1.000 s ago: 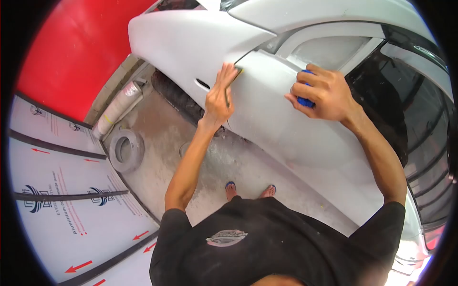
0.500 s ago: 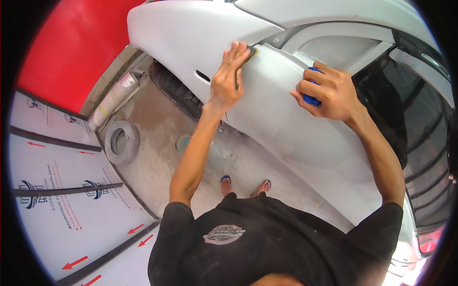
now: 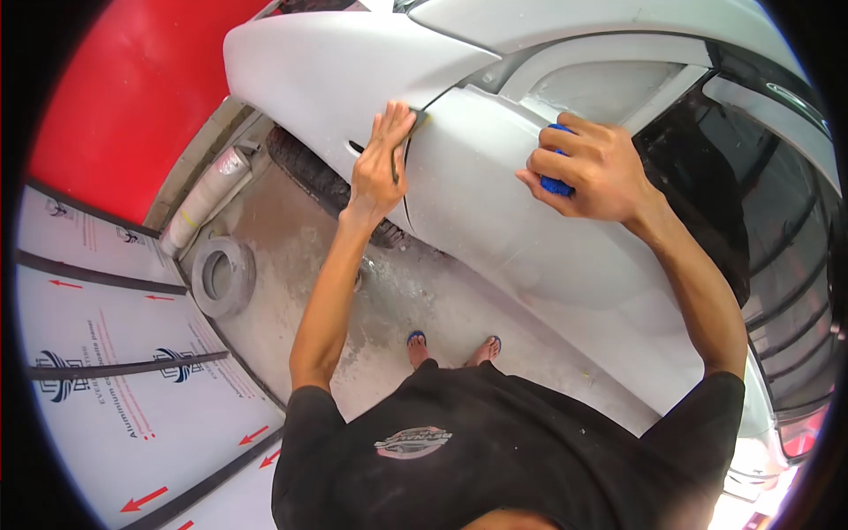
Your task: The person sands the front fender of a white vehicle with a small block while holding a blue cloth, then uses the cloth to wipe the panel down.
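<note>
My left hand (image 3: 378, 177) lies with fingers stretched together over a dark, thin sheet of sandpaper (image 3: 418, 120), pressing it at the gap between the car's front fender (image 3: 344, 66) and front door (image 3: 473, 168). Only the sheet's edge shows beside the fingers; the palm hides the rest. Bent fingers of my right hand (image 3: 602, 172) grip a blue sponge (image 3: 556, 186) over the upper part of the door, just below the window frame. Both panels have a dull light-grey surface, and that of the door is smooth with faint marks.
A dark tyre (image 3: 305, 168) sits under the fender. Leaning by the wall are a wrapped roll (image 3: 205, 201) and a grey ring-shaped tyre (image 3: 223, 277). White printed panels (image 3: 132, 327) line the left. My sandalled feet (image 3: 417, 352) stand on the wet concrete floor (image 3: 380, 309).
My left hand has slid left and slightly down with the sandpaper, from the door edge onto the fender gap. My right hand keeps the sponge near the same spot on the door. The view has shifted slightly.
</note>
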A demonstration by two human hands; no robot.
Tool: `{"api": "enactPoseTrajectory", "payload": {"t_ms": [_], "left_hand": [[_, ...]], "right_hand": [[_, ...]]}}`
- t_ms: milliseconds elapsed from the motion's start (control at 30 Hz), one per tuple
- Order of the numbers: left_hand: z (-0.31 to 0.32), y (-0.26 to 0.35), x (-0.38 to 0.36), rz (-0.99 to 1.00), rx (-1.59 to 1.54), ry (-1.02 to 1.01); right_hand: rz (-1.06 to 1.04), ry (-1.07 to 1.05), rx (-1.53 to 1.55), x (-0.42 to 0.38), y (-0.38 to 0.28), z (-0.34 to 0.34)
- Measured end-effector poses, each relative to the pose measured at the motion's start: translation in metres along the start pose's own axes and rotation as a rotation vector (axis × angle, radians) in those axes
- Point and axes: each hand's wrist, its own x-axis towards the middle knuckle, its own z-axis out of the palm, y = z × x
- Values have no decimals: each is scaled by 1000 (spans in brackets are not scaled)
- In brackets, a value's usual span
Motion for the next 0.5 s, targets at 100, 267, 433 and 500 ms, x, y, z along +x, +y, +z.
{"api": "enactPoseTrajectory", "payload": {"t_ms": [100, 267, 433, 500], "left_hand": [[10, 38, 58, 113, -55, 40], [3, 26, 34, 54, -21, -3], [15, 35, 52, 89, -48, 78], [19, 56, 84, 187, -39, 50]], "right_hand": [[7, 0, -7, 0, -1, 2], [2, 5, -6, 0, -2, 2], [16, -7, -14, -2, -2, 2], [13, -16, -10, 0, 0, 1]]}}
